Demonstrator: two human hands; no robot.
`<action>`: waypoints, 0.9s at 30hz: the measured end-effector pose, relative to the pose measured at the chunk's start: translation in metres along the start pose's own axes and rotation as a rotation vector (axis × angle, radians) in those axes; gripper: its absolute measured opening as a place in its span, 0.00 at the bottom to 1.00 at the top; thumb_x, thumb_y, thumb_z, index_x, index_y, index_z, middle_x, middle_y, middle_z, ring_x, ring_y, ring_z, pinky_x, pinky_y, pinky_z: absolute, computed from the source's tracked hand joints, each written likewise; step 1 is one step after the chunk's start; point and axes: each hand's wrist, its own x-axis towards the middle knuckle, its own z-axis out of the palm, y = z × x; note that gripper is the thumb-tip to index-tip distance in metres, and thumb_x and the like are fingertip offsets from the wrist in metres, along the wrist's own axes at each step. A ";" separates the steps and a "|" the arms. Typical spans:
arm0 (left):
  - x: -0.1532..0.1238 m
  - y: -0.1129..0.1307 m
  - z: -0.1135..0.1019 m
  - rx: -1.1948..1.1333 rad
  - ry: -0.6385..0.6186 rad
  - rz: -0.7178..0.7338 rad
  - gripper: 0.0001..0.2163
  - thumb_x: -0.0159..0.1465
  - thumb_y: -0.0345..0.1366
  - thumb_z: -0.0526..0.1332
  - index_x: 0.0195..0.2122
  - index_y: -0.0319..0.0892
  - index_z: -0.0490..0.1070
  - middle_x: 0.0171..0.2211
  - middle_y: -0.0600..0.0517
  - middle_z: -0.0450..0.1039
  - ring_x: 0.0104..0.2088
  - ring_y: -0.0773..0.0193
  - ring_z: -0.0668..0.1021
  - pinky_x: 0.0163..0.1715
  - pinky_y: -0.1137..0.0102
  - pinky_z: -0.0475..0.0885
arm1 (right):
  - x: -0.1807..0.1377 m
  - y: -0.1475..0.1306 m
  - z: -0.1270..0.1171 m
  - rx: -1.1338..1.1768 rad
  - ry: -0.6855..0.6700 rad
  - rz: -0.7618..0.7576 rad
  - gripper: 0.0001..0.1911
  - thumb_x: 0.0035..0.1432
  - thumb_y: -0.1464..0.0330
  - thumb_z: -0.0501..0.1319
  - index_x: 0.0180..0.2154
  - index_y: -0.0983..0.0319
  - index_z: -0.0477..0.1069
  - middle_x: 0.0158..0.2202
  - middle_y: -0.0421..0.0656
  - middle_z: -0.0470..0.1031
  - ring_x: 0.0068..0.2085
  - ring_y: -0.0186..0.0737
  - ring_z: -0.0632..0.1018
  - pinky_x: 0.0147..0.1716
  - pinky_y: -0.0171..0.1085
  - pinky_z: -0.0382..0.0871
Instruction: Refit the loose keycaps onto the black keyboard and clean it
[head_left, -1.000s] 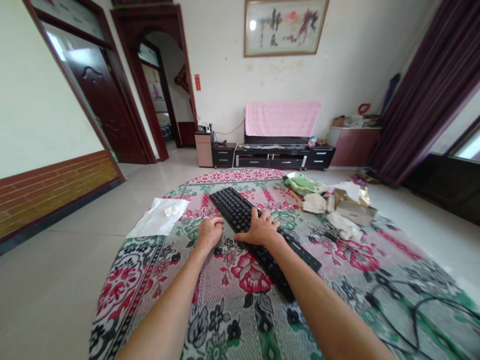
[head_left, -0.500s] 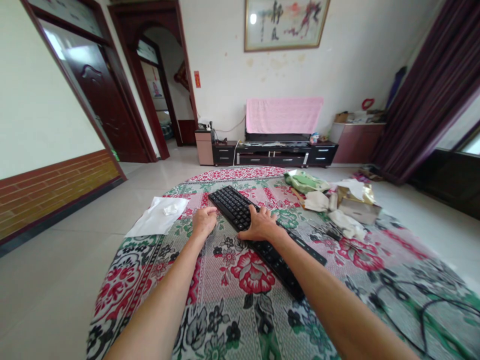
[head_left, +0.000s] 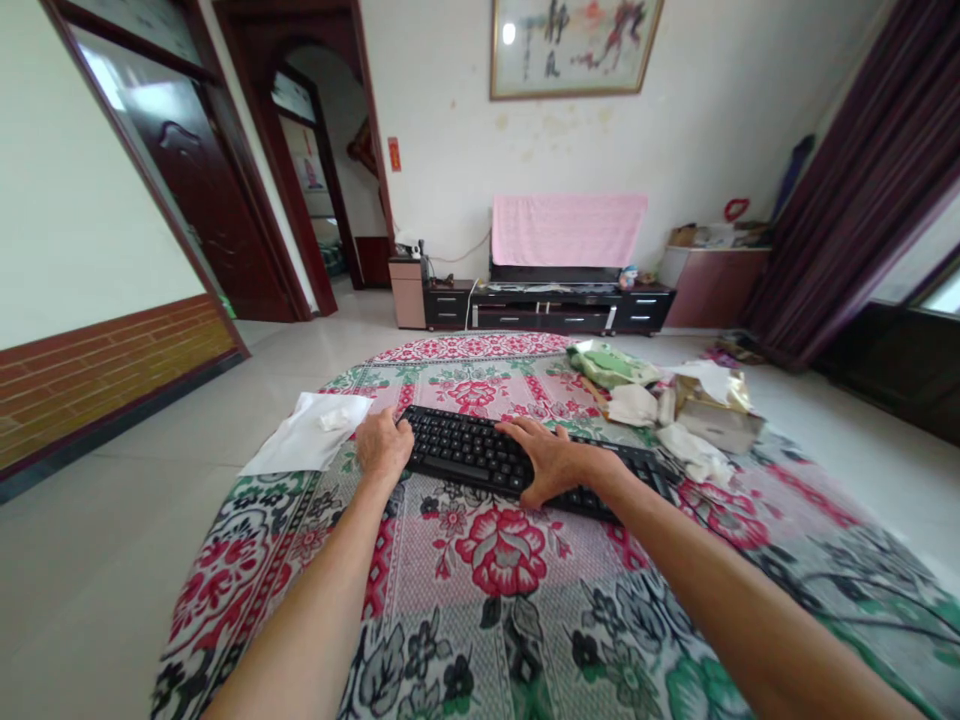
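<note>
A black computer keyboard (head_left: pixel 465 452) lies on the flowered tablecloth (head_left: pixel 450 620), nearly crosswise in front of me. At its left end my left hand (head_left: pixel 385 443) is closed on the edge, fingers curled. My right hand (head_left: pixel 553 462) spans the keyboard right of its middle, thumb by the near edge and fingers across toward the far edge. That hand and forearm cover part of the keys. Just beyond my left hand a white sheet (head_left: pixel 289 448) carries a crumpled white tissue (head_left: pixel 335 418).
Right of the keyboard sit a green package (head_left: pixel 611 365), crumpled white tissues (head_left: pixel 697 455) and an opened box with gold lining (head_left: pixel 716 410). Black cable (head_left: pixel 877 590) trails over the table's right side. Beyond the table stands a low black cabinet (head_left: pixel 540 310).
The keyboard has turned from a slant to nearly crosswise. My left hand has shifted left and closed on its left end; my right hand has moved right and slightly nearer with it.
</note>
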 end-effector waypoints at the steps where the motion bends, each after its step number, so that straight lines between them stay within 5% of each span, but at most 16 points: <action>1: 0.000 -0.001 0.001 0.003 -0.024 -0.003 0.19 0.59 0.40 0.51 0.48 0.40 0.70 0.41 0.41 0.74 0.44 0.52 0.74 0.45 0.62 0.66 | -0.001 0.000 -0.001 -0.004 -0.009 0.002 0.62 0.28 0.58 0.68 0.63 0.57 0.39 0.64 0.53 0.41 0.61 0.66 0.48 0.53 0.67 0.39; 7: 0.002 -0.005 0.010 -0.021 -0.071 0.077 0.19 0.62 0.41 0.48 0.48 0.39 0.70 0.42 0.42 0.74 0.43 0.55 0.74 0.44 0.64 0.65 | -0.018 0.005 -0.007 -0.021 0.041 0.108 0.61 0.30 0.52 0.67 0.63 0.56 0.40 0.65 0.52 0.40 0.62 0.67 0.45 0.53 0.67 0.40; 13: 0.001 -0.005 0.015 -0.043 -0.032 0.085 0.19 0.62 0.41 0.48 0.48 0.39 0.69 0.43 0.43 0.74 0.44 0.56 0.74 0.44 0.65 0.65 | -0.053 0.055 -0.023 -0.020 0.300 0.445 0.41 0.47 0.51 0.58 0.59 0.63 0.54 0.56 0.55 0.63 0.55 0.56 0.65 0.50 0.50 0.60; 16: 0.000 -0.006 0.016 -0.049 -0.021 0.095 0.19 0.62 0.41 0.48 0.47 0.39 0.70 0.43 0.44 0.74 0.44 0.55 0.74 0.45 0.65 0.65 | -0.069 0.081 -0.029 -0.011 0.303 0.614 0.32 0.51 0.55 0.55 0.53 0.68 0.64 0.44 0.54 0.74 0.43 0.51 0.75 0.43 0.43 0.65; 20: 0.001 -0.007 0.018 -0.054 -0.015 0.112 0.18 0.62 0.40 0.48 0.47 0.40 0.70 0.42 0.45 0.74 0.44 0.56 0.74 0.45 0.66 0.65 | -0.081 0.101 -0.033 -0.011 0.227 0.683 0.24 0.52 0.57 0.54 0.44 0.66 0.73 0.40 0.51 0.76 0.40 0.46 0.76 0.40 0.38 0.66; 27: 0.004 -0.011 0.020 -0.025 -0.031 0.109 0.20 0.61 0.42 0.47 0.46 0.40 0.71 0.41 0.43 0.74 0.42 0.55 0.74 0.42 0.66 0.66 | -0.093 0.121 -0.027 0.160 0.228 0.868 0.20 0.54 0.60 0.51 0.37 0.64 0.76 0.30 0.47 0.77 0.29 0.40 0.77 0.27 0.33 0.66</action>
